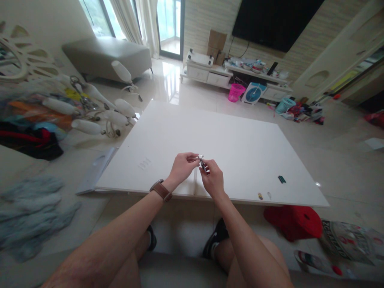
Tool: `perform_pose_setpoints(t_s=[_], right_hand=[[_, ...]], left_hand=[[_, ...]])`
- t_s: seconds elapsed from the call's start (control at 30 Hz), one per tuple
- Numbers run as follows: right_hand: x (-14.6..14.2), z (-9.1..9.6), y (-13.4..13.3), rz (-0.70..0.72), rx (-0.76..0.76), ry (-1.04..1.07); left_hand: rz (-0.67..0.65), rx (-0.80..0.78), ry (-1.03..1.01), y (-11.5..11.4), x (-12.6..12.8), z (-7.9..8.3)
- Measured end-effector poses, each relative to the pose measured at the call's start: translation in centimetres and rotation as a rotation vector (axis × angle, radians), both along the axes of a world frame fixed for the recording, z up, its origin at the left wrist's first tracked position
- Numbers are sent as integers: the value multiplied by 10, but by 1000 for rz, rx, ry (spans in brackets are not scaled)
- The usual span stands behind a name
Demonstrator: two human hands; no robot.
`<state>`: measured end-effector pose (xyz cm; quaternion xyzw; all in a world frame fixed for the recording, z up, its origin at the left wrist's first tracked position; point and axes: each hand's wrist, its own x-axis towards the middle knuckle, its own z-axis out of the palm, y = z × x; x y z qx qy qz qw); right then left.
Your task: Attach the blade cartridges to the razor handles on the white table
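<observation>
Both my hands meet above the near edge of a large white board (228, 136) that lies flat on the floor. My left hand (181, 167), with a brown watch strap on its wrist, pinches a small silvery part (200, 157) between its fingertips. My right hand (213, 179) is closed on a small dark tool or part (203, 165) that touches the silvery one. What exactly the two pieces are is too small to tell. A thin white strip (195, 182) lies on the board under my hands.
A small dark green piece (281, 179) and two tiny parts (265, 195) lie at the board's right front. A chandelier with white glass shades (102, 112) rests at the left. A red stool (295, 221) stands at the right, grey gloves (33, 212) at the left.
</observation>
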<state>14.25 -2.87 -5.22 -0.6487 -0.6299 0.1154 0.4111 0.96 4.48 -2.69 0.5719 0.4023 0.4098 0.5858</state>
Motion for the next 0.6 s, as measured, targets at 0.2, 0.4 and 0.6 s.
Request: perform_pose_setpoints(t_s=[0.2, 0.4, 0.6], right_hand=[[-1, 0, 0, -9, -7, 7], [-1, -2, 1, 2, 21, 39], [-2, -2, 1, 9, 29, 65]], left_hand=[[13, -6, -16, 0, 2, 0], [20, -15, -60, -3, 3, 1], [29, -25, -80, -4, 3, 2]])
